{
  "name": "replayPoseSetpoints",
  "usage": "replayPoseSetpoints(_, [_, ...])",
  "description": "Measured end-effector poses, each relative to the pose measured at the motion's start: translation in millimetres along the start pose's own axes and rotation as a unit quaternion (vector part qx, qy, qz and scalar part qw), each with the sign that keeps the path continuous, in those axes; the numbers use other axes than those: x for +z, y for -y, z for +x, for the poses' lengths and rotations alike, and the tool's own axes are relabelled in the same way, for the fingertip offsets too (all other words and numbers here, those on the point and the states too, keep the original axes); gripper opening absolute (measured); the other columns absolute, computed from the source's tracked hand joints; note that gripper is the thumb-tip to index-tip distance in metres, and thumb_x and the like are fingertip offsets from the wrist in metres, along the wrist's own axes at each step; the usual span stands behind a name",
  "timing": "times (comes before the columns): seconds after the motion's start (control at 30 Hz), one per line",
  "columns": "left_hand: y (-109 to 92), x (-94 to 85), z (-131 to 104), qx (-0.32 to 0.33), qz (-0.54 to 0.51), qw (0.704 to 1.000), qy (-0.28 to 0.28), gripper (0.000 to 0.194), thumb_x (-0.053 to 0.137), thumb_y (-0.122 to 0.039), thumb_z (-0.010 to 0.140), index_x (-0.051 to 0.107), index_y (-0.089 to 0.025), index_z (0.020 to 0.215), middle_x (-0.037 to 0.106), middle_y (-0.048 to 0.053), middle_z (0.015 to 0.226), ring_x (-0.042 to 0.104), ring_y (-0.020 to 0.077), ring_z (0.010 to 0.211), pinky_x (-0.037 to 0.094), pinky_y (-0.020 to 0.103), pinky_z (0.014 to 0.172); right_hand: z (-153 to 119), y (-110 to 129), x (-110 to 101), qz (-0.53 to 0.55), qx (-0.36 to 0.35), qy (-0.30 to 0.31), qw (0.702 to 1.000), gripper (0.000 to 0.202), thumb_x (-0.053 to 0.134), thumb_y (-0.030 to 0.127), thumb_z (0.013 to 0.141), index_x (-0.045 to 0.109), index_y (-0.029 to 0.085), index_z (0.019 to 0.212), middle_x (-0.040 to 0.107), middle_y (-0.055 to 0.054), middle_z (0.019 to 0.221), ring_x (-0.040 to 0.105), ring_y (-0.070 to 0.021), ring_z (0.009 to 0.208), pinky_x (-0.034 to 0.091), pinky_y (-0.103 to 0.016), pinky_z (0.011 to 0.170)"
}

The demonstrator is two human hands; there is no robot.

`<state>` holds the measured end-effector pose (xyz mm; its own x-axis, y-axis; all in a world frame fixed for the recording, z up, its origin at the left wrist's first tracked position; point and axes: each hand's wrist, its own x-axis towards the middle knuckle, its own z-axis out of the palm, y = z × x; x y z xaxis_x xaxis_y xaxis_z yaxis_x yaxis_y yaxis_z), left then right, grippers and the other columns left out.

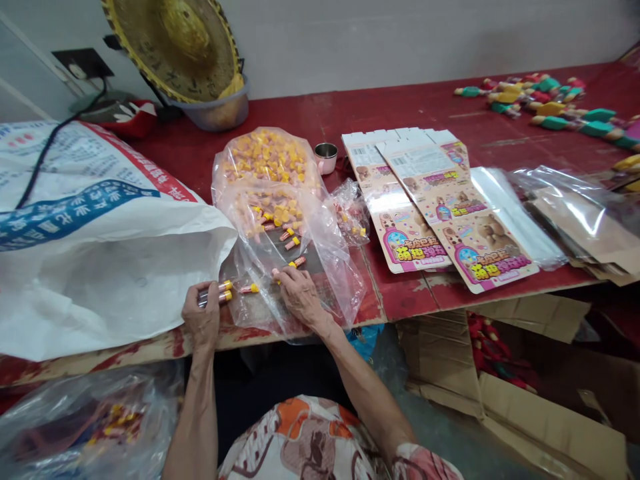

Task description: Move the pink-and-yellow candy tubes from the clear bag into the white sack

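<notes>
Closed around a couple of small yellow-capped tubes (224, 291) is my left hand (203, 313), beside the mouth of a large white sack (125, 287). My right hand (300, 293) is over a clear plastic bag (345, 280), its fingers pinched on a small yellow-and-pink tube whose end shows at the fingertips. Another tube (297, 262) lies just beyond those fingers, and one more (249, 289) lies between the two hands. Further back, the bag holds a heap of yellow-capped pieces (270, 157).
Printed cards (415, 200) and clear sleeves (515, 213) lie to the right on the red table (310, 107). Behind stand a pink cup (326, 157) and a tub (220, 110) with a straw hat. An open carton (540, 407) sits below right, a plastic bag (90, 427) below left.
</notes>
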<state>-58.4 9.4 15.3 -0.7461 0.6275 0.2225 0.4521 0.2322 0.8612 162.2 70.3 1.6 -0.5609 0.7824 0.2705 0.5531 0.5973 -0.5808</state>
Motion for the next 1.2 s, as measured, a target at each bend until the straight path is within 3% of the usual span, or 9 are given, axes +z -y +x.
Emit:
replayPoseSetpoints(0.4, [7.3,-1.4,3.0,0.011,0.035,0.999,-0.003,0.036,0.063,-0.055,0.084,0.066,-0.020,0.093,0.070,0.002,0.085,0.069,0.0178,0.076,0.059,0.029,0.073,0.5,1.3,-1.6,-0.001,0.001,-0.002,1.000,0.032,0.047,0.006,0.104,0.063,0.020,0.128,0.067,-0.008,0.121,0.061,-0.0225,0.114,0.046,-0.036,0.099])
replayPoseSetpoints(0.77, [-12.4,-0.4,-2.6,0.008,0.017,1.000,-0.018,0.034,0.064,-0.053,0.078,0.066,-0.020,0.088,0.069,0.002,0.081,0.067,0.0186,0.075,0.058,0.028,0.066,-0.1,2.6,-3.9,0.001,0.007,0.006,1.000,0.031,0.047,0.007,0.105,0.063,0.020,0.128,0.067,-0.007,0.124,0.060,-0.0225,0.116,0.046,-0.037,0.100])
replayPoseSetpoints(1.2, [-14.6,-1.0,-4.1,0.008,0.030,0.999,-0.019,0.029,0.062,-0.049,0.082,0.065,-0.021,0.088,0.070,0.002,0.083,0.069,0.0188,0.076,0.059,0.028,0.067,-0.1,1.9,-2.3,0.004,0.008,0.006,1.000,0.032,0.047,0.007,0.105,0.062,0.022,0.130,0.067,-0.007,0.124,0.060,-0.0221,0.116,0.046,-0.037,0.100])
